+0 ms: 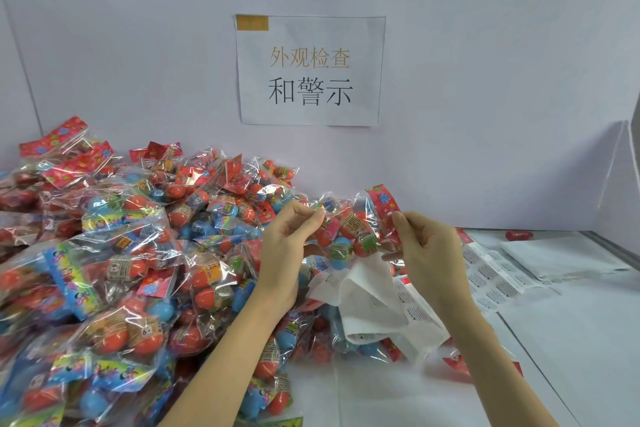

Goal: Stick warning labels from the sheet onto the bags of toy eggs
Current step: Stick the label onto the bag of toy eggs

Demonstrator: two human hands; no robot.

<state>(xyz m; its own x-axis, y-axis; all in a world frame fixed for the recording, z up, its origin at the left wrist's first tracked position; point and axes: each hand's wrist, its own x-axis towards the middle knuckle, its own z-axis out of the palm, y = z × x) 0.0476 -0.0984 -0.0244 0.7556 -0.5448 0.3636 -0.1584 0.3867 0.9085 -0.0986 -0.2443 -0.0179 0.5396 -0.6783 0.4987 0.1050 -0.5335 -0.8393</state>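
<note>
Both hands are up over the surface [571, 340], holding one bag [349, 229] between them. Left hand [282, 236] pinches the bag's clear left end w/ thumb and fingertips. Right hand [427, 246] has fingers curled round the right end, just below the red header card [381, 204]. Bag is off the surface, long axis roughly left-right, header end pointing right and tilted up, toward the back wall. Inside: red and blue eggs, some w/ printed bands; exact count can't be told thru the crinkled film.

Under the bag and right hand lies a crumpled label sheet [374, 302], white, w/ small blocks of black print, partly resting on other bags. A flatter strip of labels [491, 274] runs to the right along the surface, beside a stack of white paper [561, 256]. A small red item [519, 236] sits near the back edge, too blurred to tell what.

Left half of the surface carries a big pile [114, 253] of same bags, heaped against the wall, headers pointing every which way.

On the wall [485, 80], centre: a paper sign [310, 71] w/ Chinese characters, orange line above black line.
</note>
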